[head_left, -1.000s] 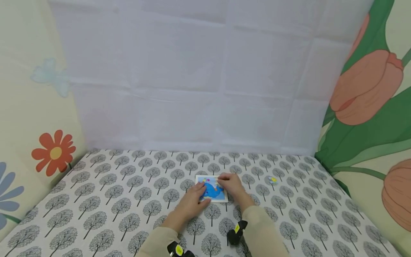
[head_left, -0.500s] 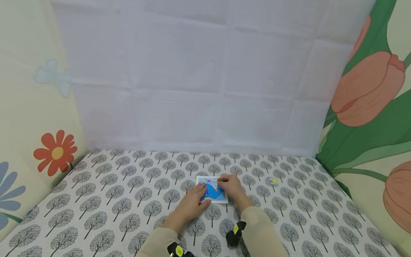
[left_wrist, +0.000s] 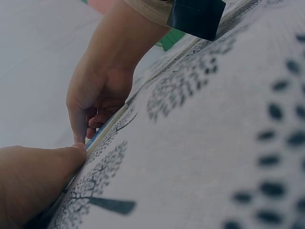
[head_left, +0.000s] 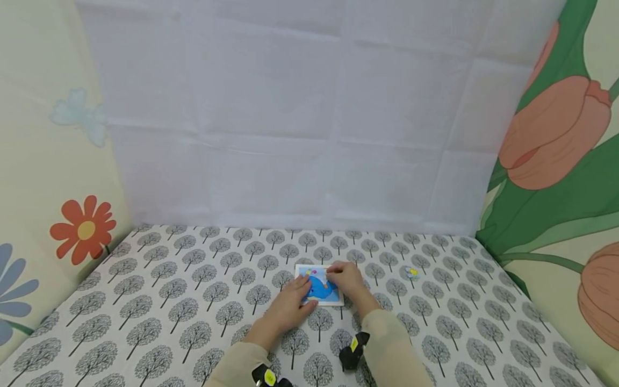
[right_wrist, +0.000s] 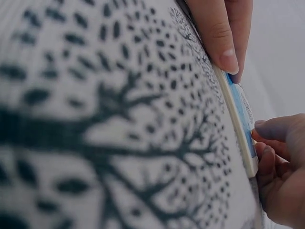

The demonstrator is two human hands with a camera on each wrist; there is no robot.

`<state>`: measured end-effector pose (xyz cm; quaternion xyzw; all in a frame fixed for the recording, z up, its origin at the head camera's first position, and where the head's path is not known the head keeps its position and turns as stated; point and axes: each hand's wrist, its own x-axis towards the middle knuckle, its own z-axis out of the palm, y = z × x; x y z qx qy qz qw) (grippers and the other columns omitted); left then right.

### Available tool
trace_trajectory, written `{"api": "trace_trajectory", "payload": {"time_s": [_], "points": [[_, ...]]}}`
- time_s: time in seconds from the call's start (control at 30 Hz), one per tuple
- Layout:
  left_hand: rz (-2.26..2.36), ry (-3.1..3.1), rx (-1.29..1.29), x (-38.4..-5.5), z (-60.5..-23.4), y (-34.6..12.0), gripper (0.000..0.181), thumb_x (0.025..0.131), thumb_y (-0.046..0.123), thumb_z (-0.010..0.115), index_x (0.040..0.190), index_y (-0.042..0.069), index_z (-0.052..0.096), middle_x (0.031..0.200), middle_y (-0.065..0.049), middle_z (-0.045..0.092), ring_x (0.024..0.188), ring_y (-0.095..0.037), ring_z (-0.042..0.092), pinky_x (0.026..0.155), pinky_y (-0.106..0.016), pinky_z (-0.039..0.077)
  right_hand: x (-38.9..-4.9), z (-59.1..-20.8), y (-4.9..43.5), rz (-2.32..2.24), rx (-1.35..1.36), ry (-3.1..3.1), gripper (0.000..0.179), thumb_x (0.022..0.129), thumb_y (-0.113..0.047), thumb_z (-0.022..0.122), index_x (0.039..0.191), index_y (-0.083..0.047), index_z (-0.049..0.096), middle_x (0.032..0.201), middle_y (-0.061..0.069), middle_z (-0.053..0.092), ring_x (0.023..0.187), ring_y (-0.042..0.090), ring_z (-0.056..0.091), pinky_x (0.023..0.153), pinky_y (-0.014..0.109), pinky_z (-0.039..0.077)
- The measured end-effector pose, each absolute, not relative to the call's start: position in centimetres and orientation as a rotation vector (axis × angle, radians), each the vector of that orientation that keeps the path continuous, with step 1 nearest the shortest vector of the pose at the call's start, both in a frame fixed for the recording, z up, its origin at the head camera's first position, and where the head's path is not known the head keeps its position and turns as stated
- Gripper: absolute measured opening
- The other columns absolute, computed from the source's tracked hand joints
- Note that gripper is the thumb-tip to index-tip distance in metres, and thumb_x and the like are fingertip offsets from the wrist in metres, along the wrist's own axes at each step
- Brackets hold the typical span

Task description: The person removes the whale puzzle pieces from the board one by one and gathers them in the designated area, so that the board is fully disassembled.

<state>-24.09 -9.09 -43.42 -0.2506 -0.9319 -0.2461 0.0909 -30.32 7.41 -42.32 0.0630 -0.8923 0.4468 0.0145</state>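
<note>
A small white-framed jigsaw puzzle (head_left: 321,293) with a blue whale picture lies flat on the cloth in the head view. My left hand (head_left: 288,301) rests on its left side, fingers fairly straight over the picture and thumb along the near edge. At the upper right of the picture, my right hand (head_left: 347,278) has curled fingers, thumb and forefinger pinching what seems a puzzle piece, mostly hidden by the fingertips. Seen from the right wrist, the right hand (right_wrist: 286,164) works low against the puzzle's edge (right_wrist: 237,121), near the left thumb (right_wrist: 224,52).
A small group of yellow and pale loose pieces (head_left: 411,273) lies on the cloth to the right. The tree-patterned tablecloth (head_left: 193,290) spreads beneath everything. A white sheet (head_left: 271,118) hangs behind, with flower-printed fabric (head_left: 551,134) at the sides.
The right fingertips have shifted very slightly left over the puzzle. Left hand and puzzle stay essentially in place; the head view has moved only a little.
</note>
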Motion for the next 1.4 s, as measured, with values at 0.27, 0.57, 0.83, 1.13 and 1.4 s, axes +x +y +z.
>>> {"api": "trace_trajectory", "payload": {"time_s": [0.27,0.57,0.83,1.13,1.4], "points": [[-0.728,-2.768,-0.745,-24.07,-43.45,-9.06,0.050,0.085,0.025,0.053,0.121,-0.009,0.043,0.130,-0.020,0.036,0.121,-0.033,0.027,0.099,-0.045,0.021,-30.50,-42.40,7.30,1.519,0.113,-2.746,0.008,0.077,-0.013,0.063,0.082,-0.007,0.066,0.080,0.002,0.060,0.072,0.015,0.054,0.066,0.030,0.047],[-0.715,-2.766,-0.732,-24.06,-43.42,-8.96,0.050,0.085,0.025,0.053,0.121,-0.008,0.044,0.130,-0.019,0.036,0.121,-0.032,0.028,0.099,-0.045,0.021,-30.57,-42.61,7.20,1.548,0.079,-2.704,0.007,0.076,-0.013,0.062,0.080,-0.008,0.065,0.077,0.000,0.058,0.073,0.015,0.053,0.067,0.030,0.045],[-0.729,-2.762,-0.735,-24.13,-43.49,-8.98,0.050,0.085,0.025,0.053,0.121,-0.008,0.044,0.129,-0.020,0.037,0.121,-0.033,0.028,0.100,-0.044,0.020,-30.33,-42.38,7.05,1.567,0.070,-2.659,0.007,0.075,-0.012,0.064,0.080,-0.007,0.064,0.075,0.000,0.058,0.072,0.015,0.052,0.066,0.029,0.045],[-0.731,-2.768,-0.745,-24.10,-43.50,-8.95,0.050,0.085,0.025,0.053,0.121,-0.008,0.044,0.130,-0.019,0.037,0.121,-0.032,0.028,0.100,-0.044,0.020,-30.50,-42.35,6.80,1.516,0.047,-2.674,0.005,0.074,-0.010,0.063,0.076,-0.006,0.062,0.070,0.001,0.055,0.065,0.015,0.050,0.059,0.027,0.044],[-0.742,-2.767,-0.726,-24.07,-43.43,-9.01,0.050,0.085,0.025,0.054,0.121,-0.008,0.044,0.130,-0.019,0.037,0.121,-0.032,0.028,0.100,-0.043,0.021,-30.70,-42.24,6.55,1.536,0.042,-2.659,0.007,0.075,-0.010,0.063,0.081,-0.007,0.065,0.074,0.001,0.058,0.071,0.015,0.054,0.064,0.029,0.046]]}}
